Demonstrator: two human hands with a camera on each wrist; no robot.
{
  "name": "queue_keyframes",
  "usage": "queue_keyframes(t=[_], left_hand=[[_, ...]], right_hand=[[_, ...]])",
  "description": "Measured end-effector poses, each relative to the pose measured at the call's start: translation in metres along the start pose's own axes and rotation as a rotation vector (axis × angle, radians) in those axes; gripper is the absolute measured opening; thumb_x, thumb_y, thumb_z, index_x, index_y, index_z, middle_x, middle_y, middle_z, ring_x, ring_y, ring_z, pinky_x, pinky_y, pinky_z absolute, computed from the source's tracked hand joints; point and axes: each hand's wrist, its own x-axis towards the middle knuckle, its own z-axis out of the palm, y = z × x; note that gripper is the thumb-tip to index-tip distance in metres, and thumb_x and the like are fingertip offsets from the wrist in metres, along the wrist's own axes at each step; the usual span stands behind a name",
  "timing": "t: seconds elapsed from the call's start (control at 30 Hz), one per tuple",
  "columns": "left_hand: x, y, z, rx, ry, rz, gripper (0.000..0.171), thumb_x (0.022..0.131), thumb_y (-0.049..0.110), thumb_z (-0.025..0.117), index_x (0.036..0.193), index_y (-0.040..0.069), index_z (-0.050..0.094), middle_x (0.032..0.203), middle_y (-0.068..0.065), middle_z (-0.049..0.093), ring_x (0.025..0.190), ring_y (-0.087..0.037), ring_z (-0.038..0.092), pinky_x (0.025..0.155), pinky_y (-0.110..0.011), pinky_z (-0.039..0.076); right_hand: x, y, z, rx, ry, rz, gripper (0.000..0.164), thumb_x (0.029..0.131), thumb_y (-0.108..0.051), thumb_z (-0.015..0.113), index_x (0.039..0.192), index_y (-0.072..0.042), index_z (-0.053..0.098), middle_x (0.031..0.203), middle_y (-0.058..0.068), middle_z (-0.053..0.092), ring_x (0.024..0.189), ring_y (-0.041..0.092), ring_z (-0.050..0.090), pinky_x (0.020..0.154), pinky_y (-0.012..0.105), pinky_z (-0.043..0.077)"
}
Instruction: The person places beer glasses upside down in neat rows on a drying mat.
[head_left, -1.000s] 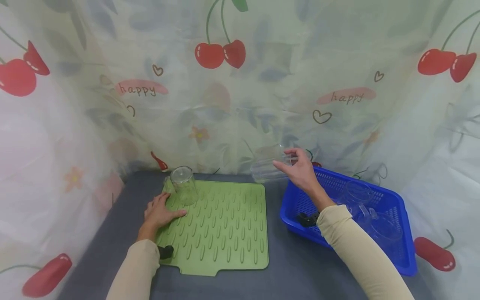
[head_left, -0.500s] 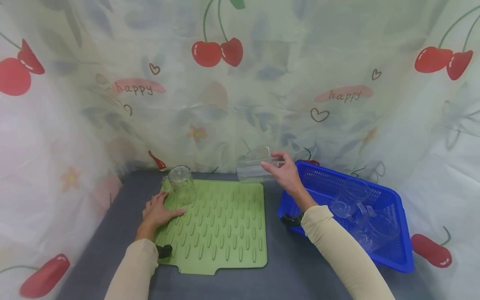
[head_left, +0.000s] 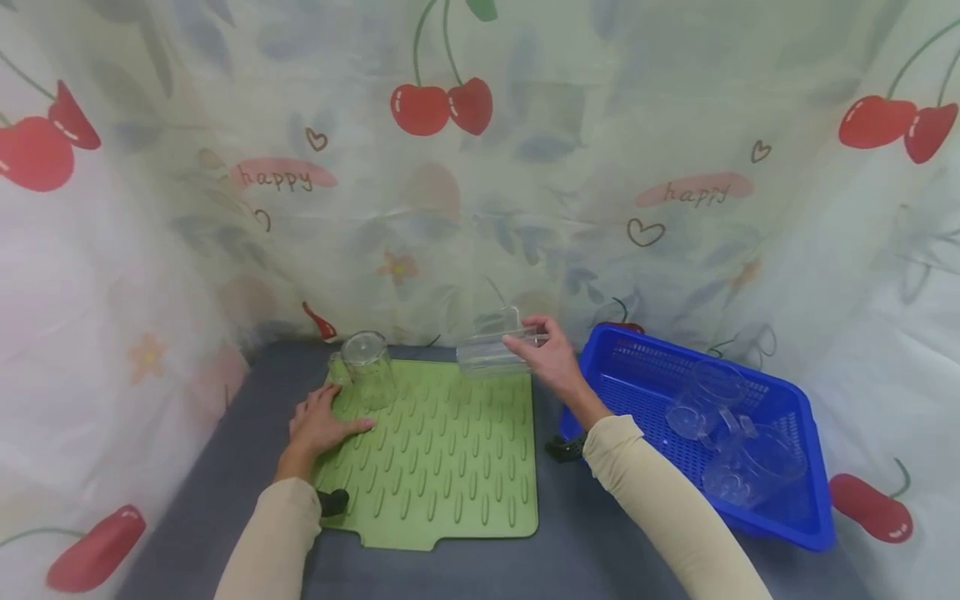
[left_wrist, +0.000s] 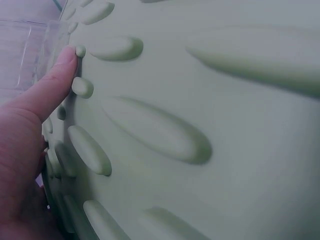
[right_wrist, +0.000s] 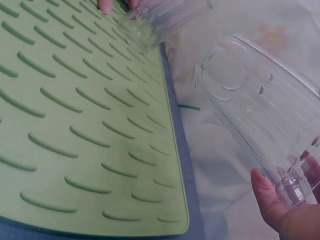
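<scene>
My right hand [head_left: 557, 364] holds a clear glass mug [head_left: 487, 355] lying on its side in the air, above the back right corner of a green ribbed mat [head_left: 450, 467]. Its thumb and fingers grip the mug's right end, and the handle points up. In the right wrist view, the mug's round end [right_wrist: 225, 75] faces away from the hand. Another clear mug [head_left: 369, 372] stands on the mat's back left corner, handle to the left. Beside it my left hand [head_left: 317, 432] rests on the mat's left edge, fingers spread, the thumb [left_wrist: 55, 82] lying over the ribs.
A blue perforated basket [head_left: 600, 392] at the right holds several clear glass mugs [head_left: 753, 467]. The mat lies on a dark grey tabletop [head_left: 585, 542]. A cherry-patterned curtain [head_left: 525, 167] hangs close behind and at both sides.
My right hand has carried the mug leftward and slightly down, from beside the basket to over the mat's back right corner. My left hand and the standing mug stay put.
</scene>
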Motion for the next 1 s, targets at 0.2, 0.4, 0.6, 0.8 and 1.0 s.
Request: queue_keyframes(t=[0.2, 0.4, 0.6, 0.8, 1.0], left_hand=[[0.000, 0.000, 0.001, -0.003, 0.001, -0.006, 0.115, 0.080, 0.069, 0.075, 0.163, 0.009, 0.023, 0.169, -0.022, 0.016, 0.149, -0.053, 0.018, 0.114, -0.074, 0.021], [0.002, 0.002, -0.001, -0.003, -0.004, -0.007, 0.116, 0.080, 0.069, 0.075, 0.163, 0.009, 0.022, 0.169, -0.022, 0.015, 0.150, -0.053, 0.015, 0.115, -0.075, 0.020], [0.000, 0.007, -0.005, 0.008, -0.026, -0.011, 0.114, 0.081, 0.066, 0.076, 0.162, 0.006, 0.023, 0.168, -0.025, 0.015, 0.149, -0.054, 0.017, 0.115, -0.074, 0.022], [-0.001, 0.013, -0.013, 0.007, -0.062, -0.006, 0.113, 0.081, 0.063, 0.077, 0.161, 0.003, 0.024, 0.166, -0.028, 0.015, 0.148, -0.057, 0.016, 0.114, -0.076, 0.022], [0.001, 0.017, -0.025, -0.011, -0.081, -0.013, 0.114, 0.080, 0.059, 0.080, 0.158, -0.004, 0.026, 0.160, -0.036, 0.023, 0.144, -0.061, 0.020, 0.115, -0.074, 0.027]], right_hand=[[0.000, 0.003, 0.008, 0.002, -0.021, 0.013, 0.059, 0.089, -0.039, 0.079, 0.135, -0.010, 0.056, 0.130, 0.011, 0.050, 0.095, 0.021, 0.053, 0.074, 0.029, 0.050], [-0.001, 0.007, 0.013, -0.005, -0.029, 0.027, 0.061, 0.089, -0.041, 0.078, 0.136, -0.010, 0.055, 0.128, 0.011, 0.052, 0.093, 0.021, 0.053, 0.075, 0.030, 0.050], [-0.003, 0.009, 0.018, 0.001, -0.044, 0.050, 0.058, 0.090, -0.041, 0.077, 0.135, -0.012, 0.054, 0.132, 0.012, 0.049, 0.098, 0.023, 0.052, 0.078, 0.031, 0.048], [-0.003, 0.013, 0.022, -0.002, -0.053, 0.065, 0.055, 0.092, -0.040, 0.075, 0.134, -0.012, 0.052, 0.135, 0.014, 0.049, 0.100, 0.024, 0.051, 0.079, 0.030, 0.047], [-0.002, 0.016, 0.023, -0.002, -0.057, 0.069, 0.057, 0.092, -0.043, 0.074, 0.135, -0.013, 0.052, 0.139, 0.014, 0.049, 0.110, 0.027, 0.051, 0.086, 0.035, 0.047]])
